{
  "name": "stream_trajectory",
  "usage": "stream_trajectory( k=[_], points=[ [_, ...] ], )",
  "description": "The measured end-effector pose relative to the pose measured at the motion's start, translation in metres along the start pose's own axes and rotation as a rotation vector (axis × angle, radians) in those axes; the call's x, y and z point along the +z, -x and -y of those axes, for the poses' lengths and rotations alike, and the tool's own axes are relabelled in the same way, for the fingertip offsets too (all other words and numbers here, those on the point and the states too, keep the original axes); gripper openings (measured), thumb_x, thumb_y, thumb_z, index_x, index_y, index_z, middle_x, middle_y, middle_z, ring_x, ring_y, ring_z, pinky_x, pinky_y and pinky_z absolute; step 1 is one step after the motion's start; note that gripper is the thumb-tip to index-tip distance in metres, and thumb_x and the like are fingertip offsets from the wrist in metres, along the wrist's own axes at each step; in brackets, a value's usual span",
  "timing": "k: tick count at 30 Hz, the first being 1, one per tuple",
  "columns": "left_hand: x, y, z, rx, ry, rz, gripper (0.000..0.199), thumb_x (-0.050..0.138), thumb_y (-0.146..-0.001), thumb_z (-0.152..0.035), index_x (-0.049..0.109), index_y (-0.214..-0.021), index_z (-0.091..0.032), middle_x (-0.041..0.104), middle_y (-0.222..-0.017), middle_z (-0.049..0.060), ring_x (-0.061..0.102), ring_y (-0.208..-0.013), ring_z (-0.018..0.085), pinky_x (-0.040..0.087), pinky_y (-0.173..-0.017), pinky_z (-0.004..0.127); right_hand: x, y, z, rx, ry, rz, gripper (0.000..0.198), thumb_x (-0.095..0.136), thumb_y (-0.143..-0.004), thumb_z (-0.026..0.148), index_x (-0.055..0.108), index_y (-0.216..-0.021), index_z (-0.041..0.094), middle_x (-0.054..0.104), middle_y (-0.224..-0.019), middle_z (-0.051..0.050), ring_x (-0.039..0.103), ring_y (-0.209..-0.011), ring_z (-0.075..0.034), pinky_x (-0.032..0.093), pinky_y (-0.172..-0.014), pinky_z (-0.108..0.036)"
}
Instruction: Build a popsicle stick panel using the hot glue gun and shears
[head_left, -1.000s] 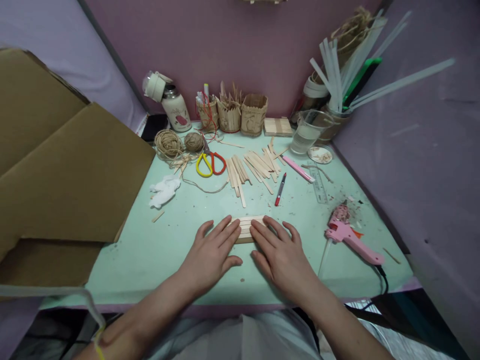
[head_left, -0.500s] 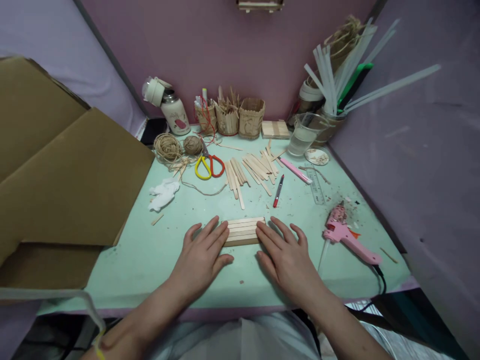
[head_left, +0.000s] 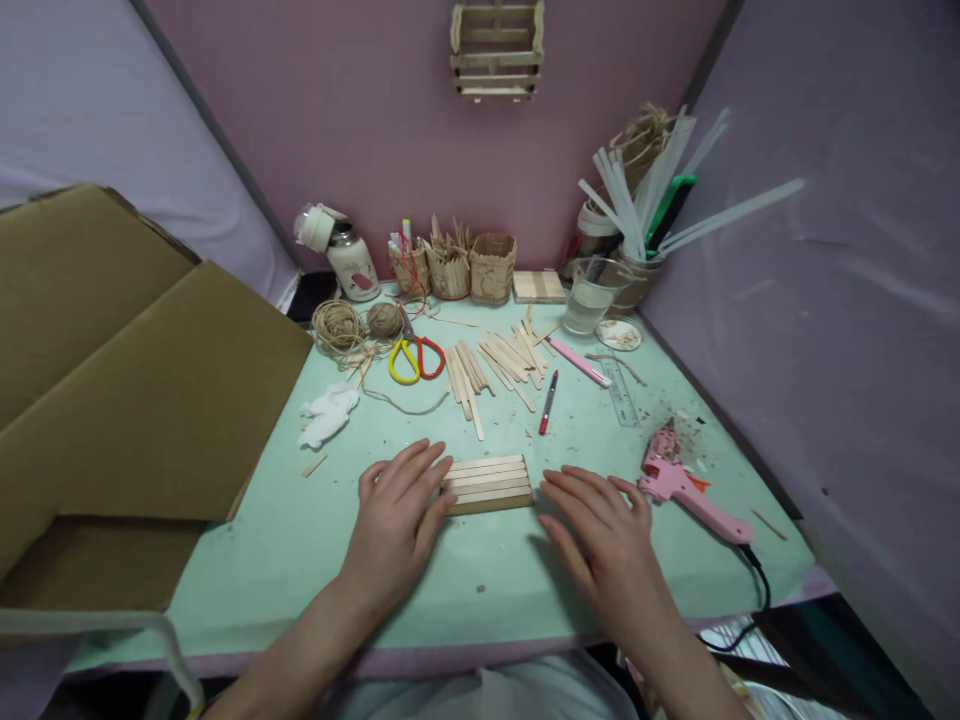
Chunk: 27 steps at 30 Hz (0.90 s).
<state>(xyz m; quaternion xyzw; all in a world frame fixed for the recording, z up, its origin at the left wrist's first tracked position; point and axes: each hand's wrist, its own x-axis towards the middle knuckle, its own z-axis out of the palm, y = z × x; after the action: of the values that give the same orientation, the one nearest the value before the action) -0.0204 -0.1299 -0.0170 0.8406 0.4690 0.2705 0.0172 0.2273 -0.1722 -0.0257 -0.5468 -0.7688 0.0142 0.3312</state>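
Note:
A small flat-topped block of craft sticks (head_left: pixel 491 483), laid side by side, rests on the green tabletop in front of me. My left hand (head_left: pixel 399 515) is at its left end, fingers stretched out, with the fingertips and thumb against or very near that end. Just off the right end is my right hand (head_left: pixel 602 525), its fingers extended and a gap between it and the block. Neither hand is closed around anything. Loose craft sticks (head_left: pixel 510 360) lie beyond the block, with a red-capped pen (head_left: pixel 549 403) nearby.
A pink glue gun (head_left: pixel 694 495) with its cord lies right. Scissors (head_left: pixel 417 360), twine balls (head_left: pixel 339 328) and white cloth (head_left: pixel 328 413) are left of the sticks. A pink cutter (head_left: pixel 579 362) and clear cup (head_left: pixel 589 300) stand back right. Cardboard (head_left: pixel 172 400) fills the left side.
My right hand has come off the block and moved right. My left hand has shifted slightly at the left end. The view has tilted up, showing more of the wall-hung stick rack.

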Motion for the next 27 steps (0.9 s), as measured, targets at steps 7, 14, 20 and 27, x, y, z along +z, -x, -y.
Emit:
stream_trajectory(
  k=[7, 14, 20, 27],
  points=[
    [0.0, -0.067, -0.016, -0.048, 0.171, -0.125, 0.032, 0.056, -0.092, -0.028, 0.06, -0.062, -0.019, 0.073, -0.108, 0.005, 0.062, -0.108, 0.023, 0.037, -0.092, 0.043, -0.022, -0.008, -0.037, 0.108, 0.115, -0.047, 0.022, 0.052, -0.095, 0.032, 0.066, -0.105, 0.018, 0.072, -0.101, -0.009, 0.062, -0.095, -0.025, 0.04, -0.084, -0.039],
    [0.02, -0.096, 0.006, -0.082, 0.182, -0.094, 0.016, 0.054, -0.092, -0.024, 0.068, -0.085, -0.02, 0.072, -0.109, 0.007, 0.062, -0.107, 0.023, 0.036, -0.093, 0.043, -0.014, -0.092, -0.034, 0.201, 0.384, 0.373, 0.021, 0.053, -0.093, 0.03, 0.071, -0.09, 0.02, 0.072, -0.094, -0.008, 0.061, -0.094, -0.027, 0.036, -0.082, -0.041],
    [0.038, -0.084, 0.02, -0.08, 0.171, 0.009, 0.016, 0.053, -0.091, -0.022, 0.069, -0.086, -0.019, 0.072, -0.107, 0.007, 0.061, -0.107, 0.022, 0.034, -0.093, 0.044, 0.03, -0.139, -0.038, 0.22, 0.447, 0.458, 0.023, 0.056, -0.089, 0.028, 0.071, -0.093, 0.012, 0.07, -0.101, -0.018, 0.058, -0.102, -0.032, 0.034, -0.082, -0.042],
    [0.032, -0.085, 0.021, -0.071, 0.18, -0.015, 0.015, 0.054, -0.091, -0.021, 0.068, -0.086, -0.019, 0.072, -0.107, 0.006, 0.06, -0.108, 0.022, 0.034, -0.092, 0.043, 0.043, -0.144, -0.036, 0.324, 0.438, 0.496, 0.022, 0.049, -0.085, 0.012, 0.071, -0.085, 0.009, 0.072, -0.091, -0.022, 0.064, -0.091, -0.032, 0.035, -0.075, -0.041]
  ],
)
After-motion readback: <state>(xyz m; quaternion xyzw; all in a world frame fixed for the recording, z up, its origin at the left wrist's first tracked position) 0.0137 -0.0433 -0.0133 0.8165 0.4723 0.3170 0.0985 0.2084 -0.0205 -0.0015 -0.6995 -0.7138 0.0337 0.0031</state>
